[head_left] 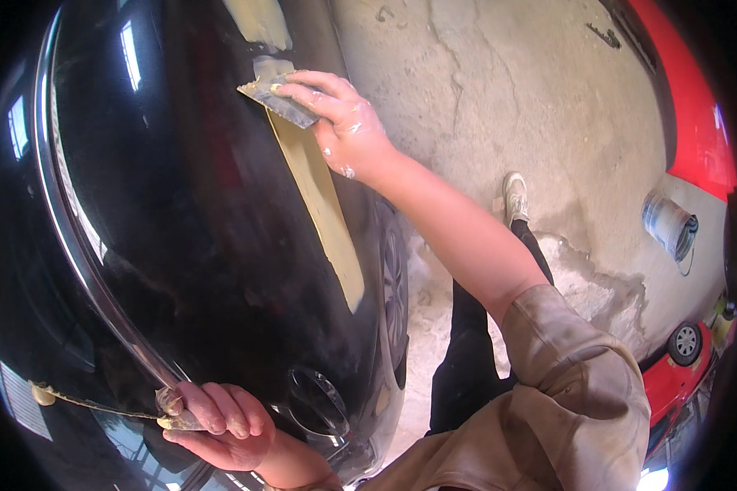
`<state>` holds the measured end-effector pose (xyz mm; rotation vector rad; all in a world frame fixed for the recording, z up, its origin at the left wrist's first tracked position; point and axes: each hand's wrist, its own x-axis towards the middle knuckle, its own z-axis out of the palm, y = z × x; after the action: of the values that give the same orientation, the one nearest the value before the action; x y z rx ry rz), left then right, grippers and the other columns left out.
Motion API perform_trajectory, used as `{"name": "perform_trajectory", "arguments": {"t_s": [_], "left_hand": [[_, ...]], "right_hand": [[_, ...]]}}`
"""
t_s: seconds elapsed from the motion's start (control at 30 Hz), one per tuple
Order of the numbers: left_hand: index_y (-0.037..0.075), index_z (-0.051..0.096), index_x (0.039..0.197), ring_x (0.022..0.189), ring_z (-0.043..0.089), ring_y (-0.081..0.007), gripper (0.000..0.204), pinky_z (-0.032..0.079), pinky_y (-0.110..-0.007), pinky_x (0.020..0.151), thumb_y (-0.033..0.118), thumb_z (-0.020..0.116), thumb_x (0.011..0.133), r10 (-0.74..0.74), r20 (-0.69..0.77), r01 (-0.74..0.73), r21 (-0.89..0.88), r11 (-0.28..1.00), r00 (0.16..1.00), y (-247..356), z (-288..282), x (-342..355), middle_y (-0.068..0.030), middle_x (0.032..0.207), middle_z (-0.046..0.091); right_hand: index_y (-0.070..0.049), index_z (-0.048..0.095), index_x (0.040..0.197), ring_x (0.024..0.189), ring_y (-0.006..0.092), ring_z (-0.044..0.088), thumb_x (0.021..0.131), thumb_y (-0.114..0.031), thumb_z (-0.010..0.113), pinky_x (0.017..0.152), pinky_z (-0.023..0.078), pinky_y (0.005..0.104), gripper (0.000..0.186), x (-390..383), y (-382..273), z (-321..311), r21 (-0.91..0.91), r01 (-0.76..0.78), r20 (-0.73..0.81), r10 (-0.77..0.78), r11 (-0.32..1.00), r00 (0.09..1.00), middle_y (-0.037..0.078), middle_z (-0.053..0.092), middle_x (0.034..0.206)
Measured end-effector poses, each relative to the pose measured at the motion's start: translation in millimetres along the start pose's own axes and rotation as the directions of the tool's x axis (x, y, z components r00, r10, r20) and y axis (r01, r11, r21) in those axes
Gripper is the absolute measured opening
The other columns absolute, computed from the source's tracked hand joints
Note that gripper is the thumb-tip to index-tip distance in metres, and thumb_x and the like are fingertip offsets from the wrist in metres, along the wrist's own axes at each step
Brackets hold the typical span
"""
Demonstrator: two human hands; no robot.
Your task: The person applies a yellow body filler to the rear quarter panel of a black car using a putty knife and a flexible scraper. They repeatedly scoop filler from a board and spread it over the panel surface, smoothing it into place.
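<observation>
My right hand [348, 123], dotted with pale smears, grips a flat metal putty spreader [291, 105]. Its blade lies against the side of a black car [196, 221], at the upper end of a long beige strip of filler [319, 204]. Another filler patch [258, 23] shows farther up the same panel. Low on the left, my left hand [229, 425] is closed around a thin, flat putty-smeared tool seen almost edge-on. A beige lump of putty [42, 394] sits at the tool's far end. Its exact shape cannot be made out.
A chrome trim strip [61, 213] curves along the car's window line. The car's wheel [395, 282] is low at its side. On the cracked concrete floor [434, 90] stands a bucket [669, 222]. Red bodywork [688, 98] and a red car's wheel [685, 344] lie along the right.
</observation>
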<state>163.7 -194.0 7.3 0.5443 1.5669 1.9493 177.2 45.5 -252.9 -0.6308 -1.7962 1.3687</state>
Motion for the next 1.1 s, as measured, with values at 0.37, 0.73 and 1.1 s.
{"name": "perform_trajectory", "arguments": {"t_s": [0.37, 0.73, 1.1], "left_hand": [[0.005, 0.048, 0.131, 0.056, 0.043, -0.0087, 0.037, 0.043, -0.019, 0.044, 0.036, 0.04, 0.112, -0.009, 0.014, 0.009, -0.005, 1.0, 1.0, -1.4, 6.5, 1.3, -0.0032, 0.085, 0.049], [0.005, 0.047, 0.131, 0.057, 0.045, -0.0095, 0.041, 0.045, -0.021, 0.044, 0.04, 0.04, 0.112, -0.002, 0.01, 0.002, 0.012, 1.0, 1.0, -1.1, 6.5, -1.5, -0.0031, 0.082, 0.048], [0.004, 0.047, 0.135, 0.055, 0.047, -0.0098, 0.045, 0.047, -0.022, 0.044, 0.042, 0.043, 0.11, 0.001, -0.029, -0.001, 0.011, 1.0, 1.0, -2.1, 10.5, -5.2, -0.0032, 0.079, 0.049]], "right_hand": [[-0.015, 0.067, 0.13, 0.131, 0.0352, 0.051, 0.07, 0.023, 0.046, 0.11, 0.045, 0.0422, 0.075, -35.2, -10.5, -2.6, 0.034, 0.0, 0.047, -0.002, 0.999, 0.999, 0.008, 0.055, 0.142], [-0.016, 0.07, 0.125, 0.126, 0.0394, 0.052, 0.072, 0.02, 0.051, 0.109, 0.046, 0.0462, 0.067, -62.4, -18.9, -4.5, 0.073, 0.011, 0.025, -0.013, 0.997, 1.0, 0.011, 0.057, 0.137], [-0.013, 0.07, 0.124, 0.126, 0.0412, 0.051, 0.069, 0.019, 0.052, 0.109, 0.045, 0.0488, 0.066, -94.6, -22.8, -4.7, 0.109, 0.016, 0.035, -0.02, 0.994, 0.999, 0.013, 0.056, 0.136]]}}
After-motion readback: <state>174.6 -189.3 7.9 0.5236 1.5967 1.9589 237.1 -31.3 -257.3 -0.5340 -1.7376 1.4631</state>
